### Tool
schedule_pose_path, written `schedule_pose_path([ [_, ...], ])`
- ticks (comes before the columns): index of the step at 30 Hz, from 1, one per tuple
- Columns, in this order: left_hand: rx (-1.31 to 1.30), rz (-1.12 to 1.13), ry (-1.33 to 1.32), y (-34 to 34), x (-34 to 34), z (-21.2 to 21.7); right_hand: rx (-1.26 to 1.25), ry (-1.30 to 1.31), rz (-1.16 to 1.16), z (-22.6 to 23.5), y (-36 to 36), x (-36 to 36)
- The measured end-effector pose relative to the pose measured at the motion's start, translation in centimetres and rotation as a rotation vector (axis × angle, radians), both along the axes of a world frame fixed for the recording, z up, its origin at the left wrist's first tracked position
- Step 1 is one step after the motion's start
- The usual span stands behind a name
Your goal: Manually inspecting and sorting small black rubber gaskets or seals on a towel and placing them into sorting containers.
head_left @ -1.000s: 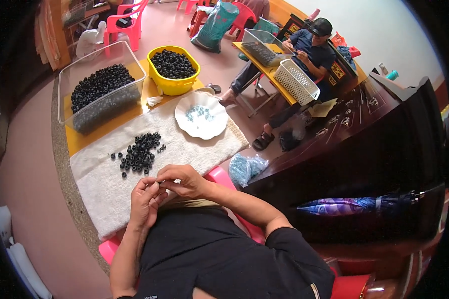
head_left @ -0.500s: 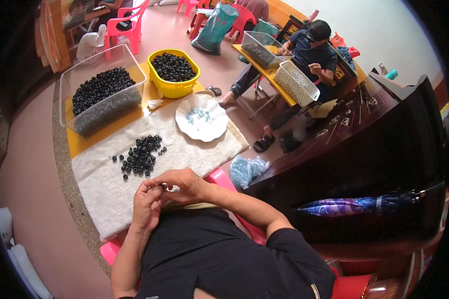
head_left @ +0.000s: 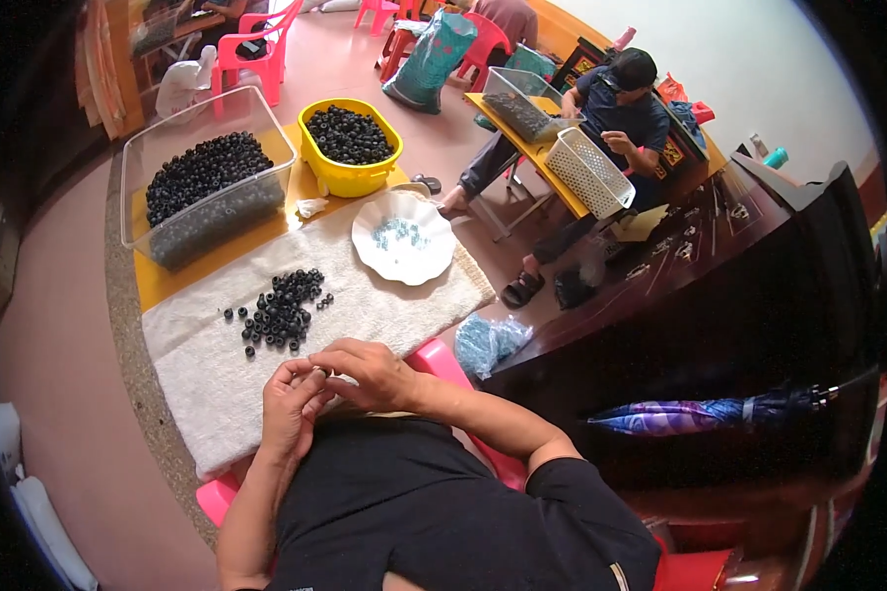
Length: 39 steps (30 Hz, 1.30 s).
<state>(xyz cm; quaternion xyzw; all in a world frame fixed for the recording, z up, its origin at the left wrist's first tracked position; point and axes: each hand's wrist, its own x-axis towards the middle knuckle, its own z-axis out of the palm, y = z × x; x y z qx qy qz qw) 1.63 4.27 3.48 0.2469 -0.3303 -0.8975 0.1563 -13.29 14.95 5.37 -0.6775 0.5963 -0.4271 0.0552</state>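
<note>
My left hand [head_left: 288,402] pinches a small black ring-shaped piece [head_left: 322,371] between thumb and fingertips, near the towel's front edge. Against that piece my right hand [head_left: 373,374] has its fingers bent and closed; whatever they grip is hidden. Just beyond the hands, a loose heap of small black ring-shaped pieces [head_left: 281,313] lies on the white towel [head_left: 197,364]. Farther right on the towel sits a white scalloped dish [head_left: 429,258] with tiny bluish bits in it, too small to name.
A clear plastic bin [head_left: 128,202] and a yellow tub [head_left: 350,180], both filled with black pieces, stand at the table's far side. Across the room a person [head_left: 616,98] works at another table with a white perforated basket [head_left: 586,177]. A folded umbrella [head_left: 680,414] lies on the right.
My right hand's fingers have drawn in over the left fingertips, narrowing the gap between thumb and fingers. The view has shifted slightly; the heap and dish look unchanged.
</note>
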Motion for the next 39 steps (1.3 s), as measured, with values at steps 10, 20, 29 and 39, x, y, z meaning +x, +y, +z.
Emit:
schedule_pose_path([
  [10,-0.037,-0.053,0.026,-0.4,-0.6,-0.4,0.005,-0.072,0.073,0.8,-0.6,-0.8],
  [20,-0.019,0.028,-0.033,-1.0,0.0,-0.7,-0.007,-0.034,-0.210,1.3,0.4,-6.6],
  [29,-0.037,0.008,-0.034,-0.7,-0.1,-1.4,0.426,0.323,-0.609,0.2,0.4,-17.1],
  [39,-0.024,0.012,-0.045,-0.7,-0.1,-1.3,0.533,0.380,-0.528,0.6,-1.0,-17.3],
])
